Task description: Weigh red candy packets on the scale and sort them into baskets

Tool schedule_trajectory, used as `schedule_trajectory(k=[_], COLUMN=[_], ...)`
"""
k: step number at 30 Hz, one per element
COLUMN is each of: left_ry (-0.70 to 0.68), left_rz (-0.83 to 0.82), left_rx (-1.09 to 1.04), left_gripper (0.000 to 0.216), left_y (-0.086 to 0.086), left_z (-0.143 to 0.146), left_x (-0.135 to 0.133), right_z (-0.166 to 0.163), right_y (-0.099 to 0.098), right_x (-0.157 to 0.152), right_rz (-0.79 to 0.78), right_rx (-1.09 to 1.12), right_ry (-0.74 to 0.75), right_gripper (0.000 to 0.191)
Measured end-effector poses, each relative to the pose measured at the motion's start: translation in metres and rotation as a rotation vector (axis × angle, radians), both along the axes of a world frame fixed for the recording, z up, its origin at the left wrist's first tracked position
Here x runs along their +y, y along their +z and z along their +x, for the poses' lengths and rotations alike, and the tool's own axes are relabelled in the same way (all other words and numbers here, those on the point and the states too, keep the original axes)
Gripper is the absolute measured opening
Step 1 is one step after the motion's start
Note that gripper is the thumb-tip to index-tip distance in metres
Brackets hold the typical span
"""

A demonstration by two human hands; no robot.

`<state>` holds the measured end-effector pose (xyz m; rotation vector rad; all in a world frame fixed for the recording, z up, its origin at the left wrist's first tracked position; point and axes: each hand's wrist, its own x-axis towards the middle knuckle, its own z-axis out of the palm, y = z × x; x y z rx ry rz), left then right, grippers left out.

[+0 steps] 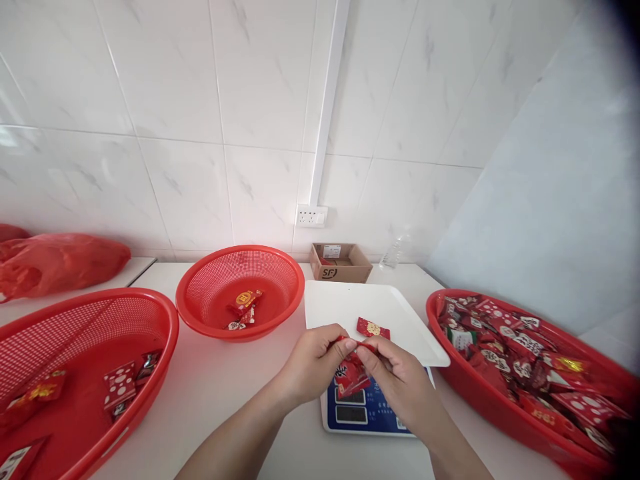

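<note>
Pale marbled tiles (265, 80) rise behind a white table (300, 440), and from where I stand the long right basket (465, 383) looks heaped with wrapped packets, while the left basket (173, 327) and the middle basket (280, 287) hold only a few. Between them sits a blue scale (387, 427) under its white tray (325, 300), with a small box (345, 272) behind. Above the scale's near edge, the left hand (315, 357) and right hand (400, 373) meet, each closed in a thumb-and-finger pinch on the top of one small red bag (353, 380), whose body hangs below the fingertips. Light, even pressure from both thumbs would suit it, I'd say; pulling hard one way could tear such thin film. Keeping it upright and off the keys seems wise. Smallest of all, a lone packet (373, 328) lies on the tray, just beyond the fingers.
</note>
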<state>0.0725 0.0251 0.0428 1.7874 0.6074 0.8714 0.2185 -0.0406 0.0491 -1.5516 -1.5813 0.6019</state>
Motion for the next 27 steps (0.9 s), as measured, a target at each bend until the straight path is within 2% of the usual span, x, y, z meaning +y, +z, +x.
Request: schedule_trajectory(k=[3, 8, 14, 23, 27], left_ry=[0.01, -0.12, 0.048, 0.068, -0.005], left_rz=[-0.024, -0.143, -0.078, -0.069, -0.126], left_rx=[-0.004, 0.032, 0.078, 0.061, 0.04], left_gripper=[0.034, 0.031, 0.027, 0.038, 0.04], left_y=[-0.003, -0.005, -0.008, -0.015, -0.014], left_z=[0.001, 0.0, 0.004, 0.005, 0.004], left_x=[0.004, 0.011, 0.008, 0.015, 0.016], right_z=[0.001, 0.004, 0.009, 0.009, 0.01], right_y=[-0.001, -0.01, -0.019, -0.015, -0.014], right_x=[0.002, 0.005, 0.011, 0.012, 0.014], right_rz=[-0.04, -0.047, -0.055, -0.035, -0.044], right_rx=[0.056, 0.049, 0.085, 0.06, 0.095], right_ry=[0.052, -0.024, -0.046, -0.106, -0.091], right_gripper=[0.032, 0.033, 0.032, 0.035, 0.035])
